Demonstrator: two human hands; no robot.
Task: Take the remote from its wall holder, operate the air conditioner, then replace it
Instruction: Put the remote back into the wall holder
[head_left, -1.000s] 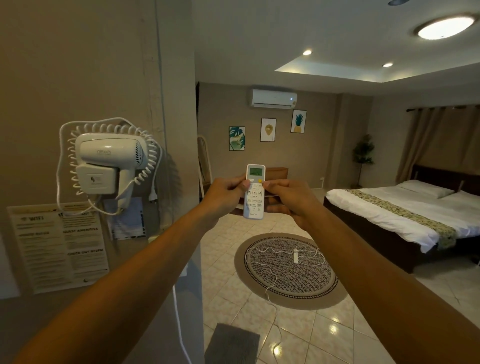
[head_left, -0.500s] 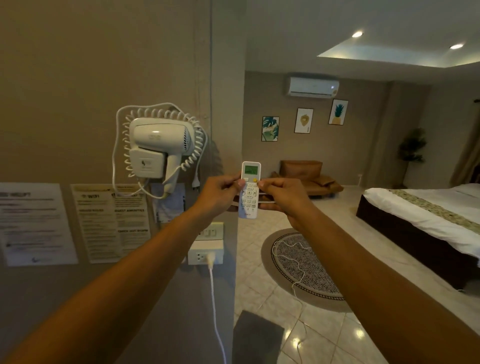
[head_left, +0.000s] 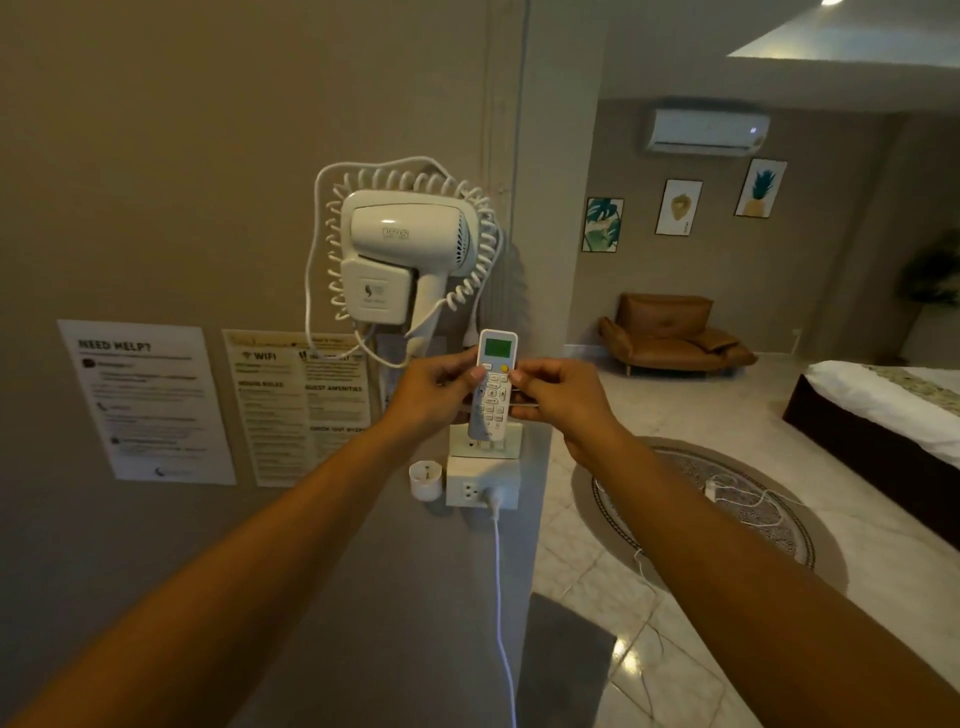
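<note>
A beige wall (head_left: 182, 156) carries a white hair dryer (head_left: 410, 244) with a coiled cord, two notices (head_left: 218, 405) and a socket (head_left: 480, 488) with a plugged cable. Beyond its corner lie a tiled floor (head_left: 649, 665), a round rug (head_left: 727, 499), a brown armchair (head_left: 670, 332) and a bed (head_left: 883, 405). Three pictures (head_left: 678, 208) hang on the far wall in dim warm light.

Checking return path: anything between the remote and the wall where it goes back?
Nothing solid. Remote is pinched by left hand and right hand close to the wall. Only the coiled cord hangs near it, above. The holder I cannot pick out; left hand may hide it.
</note>
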